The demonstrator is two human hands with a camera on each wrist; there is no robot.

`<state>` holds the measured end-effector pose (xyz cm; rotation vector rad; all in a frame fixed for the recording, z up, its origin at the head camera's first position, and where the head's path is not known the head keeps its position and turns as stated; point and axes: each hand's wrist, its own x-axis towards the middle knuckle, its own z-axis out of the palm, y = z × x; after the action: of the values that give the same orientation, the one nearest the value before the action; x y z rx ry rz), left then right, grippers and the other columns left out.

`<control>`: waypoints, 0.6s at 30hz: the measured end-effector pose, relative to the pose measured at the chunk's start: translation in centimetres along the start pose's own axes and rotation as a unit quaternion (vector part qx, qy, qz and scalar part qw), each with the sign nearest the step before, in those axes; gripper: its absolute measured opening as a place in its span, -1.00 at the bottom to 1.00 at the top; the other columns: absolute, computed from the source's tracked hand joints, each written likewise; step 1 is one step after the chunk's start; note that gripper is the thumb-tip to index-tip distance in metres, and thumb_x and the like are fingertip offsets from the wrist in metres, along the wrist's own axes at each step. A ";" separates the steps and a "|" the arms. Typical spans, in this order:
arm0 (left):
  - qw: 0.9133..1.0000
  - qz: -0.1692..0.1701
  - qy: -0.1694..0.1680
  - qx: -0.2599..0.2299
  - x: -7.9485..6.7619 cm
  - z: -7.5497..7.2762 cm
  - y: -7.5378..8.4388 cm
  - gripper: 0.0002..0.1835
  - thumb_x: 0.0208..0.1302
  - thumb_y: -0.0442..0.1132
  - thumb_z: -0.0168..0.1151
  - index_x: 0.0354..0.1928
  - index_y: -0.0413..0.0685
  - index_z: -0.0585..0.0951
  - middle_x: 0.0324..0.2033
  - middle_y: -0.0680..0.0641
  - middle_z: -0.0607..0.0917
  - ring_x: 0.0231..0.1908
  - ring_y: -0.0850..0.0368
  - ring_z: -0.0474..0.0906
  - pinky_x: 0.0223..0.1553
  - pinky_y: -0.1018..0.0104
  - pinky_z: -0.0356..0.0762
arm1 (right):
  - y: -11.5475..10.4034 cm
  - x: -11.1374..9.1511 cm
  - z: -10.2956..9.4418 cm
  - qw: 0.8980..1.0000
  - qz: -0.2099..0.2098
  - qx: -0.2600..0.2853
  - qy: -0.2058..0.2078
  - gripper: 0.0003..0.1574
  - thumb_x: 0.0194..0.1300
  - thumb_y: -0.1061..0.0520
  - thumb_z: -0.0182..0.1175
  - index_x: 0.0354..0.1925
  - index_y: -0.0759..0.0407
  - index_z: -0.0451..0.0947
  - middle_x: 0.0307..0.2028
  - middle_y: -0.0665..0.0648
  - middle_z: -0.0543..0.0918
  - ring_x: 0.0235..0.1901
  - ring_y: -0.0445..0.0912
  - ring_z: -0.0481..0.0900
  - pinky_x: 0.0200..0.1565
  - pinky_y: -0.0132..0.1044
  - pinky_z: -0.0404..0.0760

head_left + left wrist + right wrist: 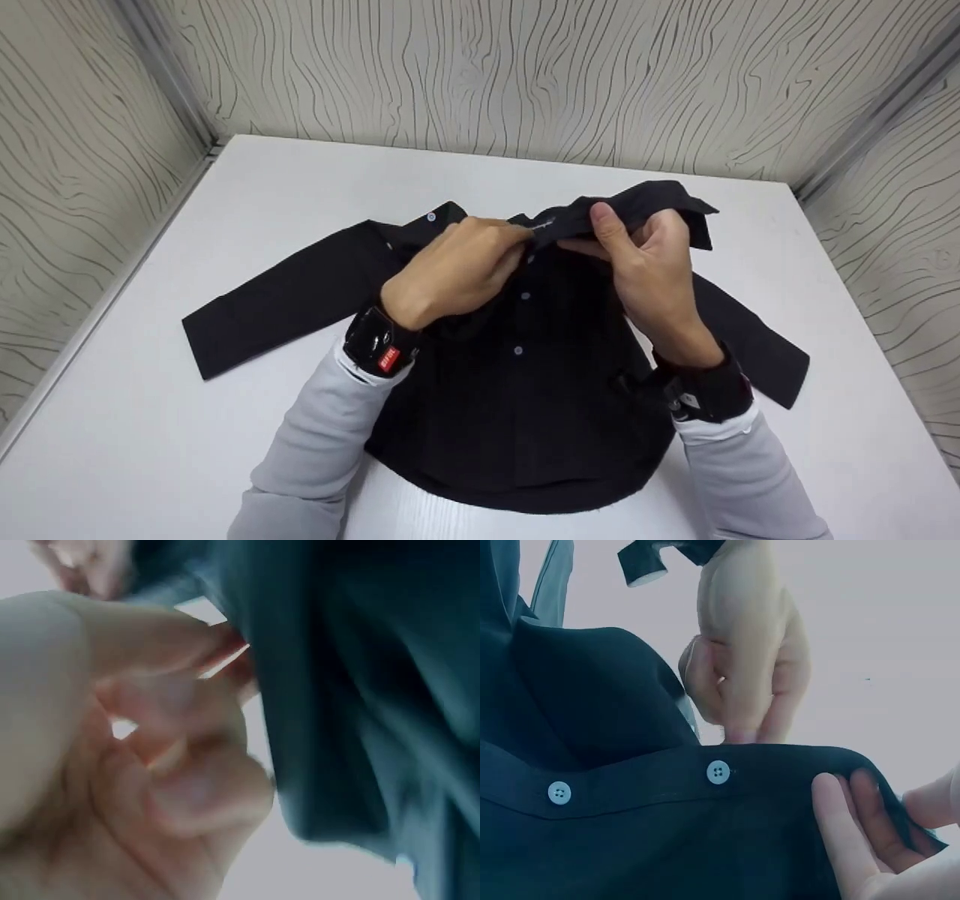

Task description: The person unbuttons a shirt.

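Note:
A black long-sleeved shirt lies front up with its hem toward me. Pale buttons run along its front edge, several of them fastened-looking in a line down the middle. My left hand pinches the top of the front edge near the collar, fingers bent; its fingertips are partly hidden by cloth in the left wrist view. The raised collar is in my right hand, thumb on one face and fingers behind. Between both hands the front edge is lifted and stretched.
The shirt rests on a white table. One sleeve reaches out to the left, the other to the right under my right forearm. Wood-patterned panels with metal posts stand behind and beside the table.

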<state>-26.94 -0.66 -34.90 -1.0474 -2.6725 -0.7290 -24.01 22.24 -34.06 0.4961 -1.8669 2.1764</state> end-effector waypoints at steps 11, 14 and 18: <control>0.994 0.000 -0.008 -0.108 0.6 0.1 -1.3 -0.73 0.73 -0.10 0.28 0.06 -0.18 0.74 -0.09 -0.09 0.87 -0.09 0.02 0.78 0.09 0.08 0.77 | -1.3 0.0 -0.9 0.998 -0.005 -0.056 0.010 -0.84 0.66 0.29 0.26 -0.05 0.44 0.66 -0.22 0.27 0.92 -0.19 0.00 0.96 -0.03 -0.19 0.90; 0.995 -0.004 0.014 -0.099 0.6 -0.2 -1.6 -0.69 0.73 -0.06 0.27 -0.07 -0.17 0.75 -0.21 -0.08 0.82 -0.20 0.03 0.71 -0.01 0.10 0.72 | -1.5 0.3 -1.3 0.999 -0.025 -0.014 0.015 -0.86 0.65 0.33 0.26 -0.02 0.48 0.61 -0.15 0.35 0.90 -0.15 0.08 0.96 0.08 -0.08 0.89; 0.993 0.033 0.057 -0.094 0.4 -0.5 -1.7 -0.65 0.72 -0.06 0.28 -0.23 -0.16 0.72 -0.36 -0.05 0.67 -0.32 0.09 0.57 -0.18 0.19 0.59 | -1.4 0.7 -1.7 0.997 -0.034 0.062 0.032 -0.84 0.66 0.34 0.24 0.01 0.50 0.54 -0.13 0.40 0.87 -0.13 0.13 0.95 0.05 0.04 0.89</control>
<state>-28.38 -1.70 -34.96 -1.0976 -2.4992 -1.0104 -24.31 24.10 -32.70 0.5003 -1.6661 2.2447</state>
